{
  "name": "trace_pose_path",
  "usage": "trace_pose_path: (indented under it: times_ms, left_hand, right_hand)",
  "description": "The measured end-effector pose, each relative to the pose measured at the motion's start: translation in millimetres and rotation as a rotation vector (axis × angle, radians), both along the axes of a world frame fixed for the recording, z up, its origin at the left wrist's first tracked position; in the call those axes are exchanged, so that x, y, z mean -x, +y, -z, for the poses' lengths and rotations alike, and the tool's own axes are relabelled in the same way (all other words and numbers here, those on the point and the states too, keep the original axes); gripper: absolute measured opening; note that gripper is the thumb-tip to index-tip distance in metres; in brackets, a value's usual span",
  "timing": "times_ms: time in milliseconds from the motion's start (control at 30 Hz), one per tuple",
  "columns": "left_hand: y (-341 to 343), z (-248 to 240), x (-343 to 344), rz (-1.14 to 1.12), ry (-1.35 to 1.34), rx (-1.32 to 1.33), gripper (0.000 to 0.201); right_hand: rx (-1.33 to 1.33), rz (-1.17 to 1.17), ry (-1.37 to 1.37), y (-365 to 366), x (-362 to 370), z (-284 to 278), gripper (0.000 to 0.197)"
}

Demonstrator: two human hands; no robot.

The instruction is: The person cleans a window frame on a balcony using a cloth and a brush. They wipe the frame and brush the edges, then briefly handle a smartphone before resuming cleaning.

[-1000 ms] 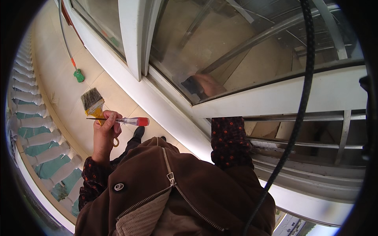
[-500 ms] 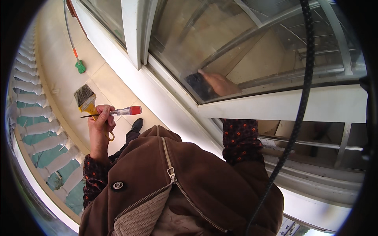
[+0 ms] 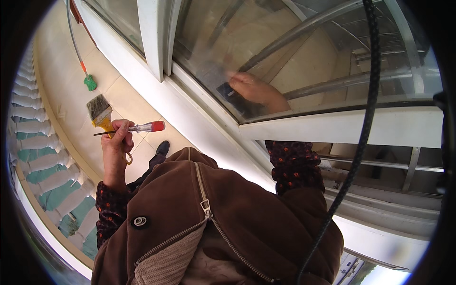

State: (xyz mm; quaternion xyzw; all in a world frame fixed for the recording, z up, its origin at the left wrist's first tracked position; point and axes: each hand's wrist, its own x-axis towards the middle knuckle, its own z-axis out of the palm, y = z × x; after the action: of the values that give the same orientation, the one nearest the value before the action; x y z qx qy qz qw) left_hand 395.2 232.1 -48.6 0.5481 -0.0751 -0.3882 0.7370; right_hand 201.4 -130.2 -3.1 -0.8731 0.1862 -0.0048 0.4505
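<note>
My left hand (image 3: 118,142) is closed round a paintbrush (image 3: 99,111) with a yellow handle and dark bristles pointing up and away. The same fingers grip a screwdriver (image 3: 151,127) with a clear and red handle, lying crosswise over the brush. Through the gap beside the window frame goes my right arm, so that my right hand (image 3: 259,90) shows behind the window glass (image 3: 202,40). A dark cloth-like piece (image 3: 232,97) is under its fingers, against the far side of the pane near the lower left corner. Reflections partly blur it.
A white window frame (image 3: 342,124) borders the pane, with metal bars (image 3: 313,83) behind it. A black braided cord (image 3: 365,128) hangs across the right side. A green mop head (image 3: 90,82) rests on the tiled floor (image 3: 130,102). White balusters (image 3: 45,142) line the left.
Behind the glass, my right hand has moved up and to the left with the dark piece. My left hand keeps its hold on the brush and screwdriver, while the whole view has shifted slightly.
</note>
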Motion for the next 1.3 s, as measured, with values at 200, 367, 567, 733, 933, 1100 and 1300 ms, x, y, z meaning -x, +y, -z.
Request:
trace_pose_path:
  times_ms: [200, 367, 567, 733, 933, 1100, 1300]
  left_hand:
    - [-1, 1, -3, 0.008, -0.034, -0.044, 0.019]
    - [-1, 7, -5, -0.046, -0.072, -0.057, 0.018]
    - [4, 14, -11, -0.029, -0.098, -0.068, 0.018]
    - [3, 12, -15, -0.008, -0.116, -0.108, 0.018]
    - [0, -12, -12, 0.118, -0.162, -0.051, 0.017]
    - [-5, -36, -11, 0.264, -0.223, -0.002, 0.018]
    - [-7, -65, -9, 0.418, -0.273, 0.045, 0.018]
  right_hand:
    - [-0.022, -0.186, 0.296, -3, 8, -39, 0.035]
    - [0.004, -0.050, 0.569, -2, 12, -54, 0.039]
    - [0.139, -0.138, 0.563, -4, 7, -35, 0.044]
    - [-0.046, 0.185, 0.527, -3, 35, -52, 0.042]
    - [-0.673, 0.800, -0.783, 46, 121, -46, 0.041]
    - [-0.663, 0.919, -1.219, 109, 171, -43, 0.041]
    - [-0.348, 1.004, -0.806, 210, 203, -41, 0.026]
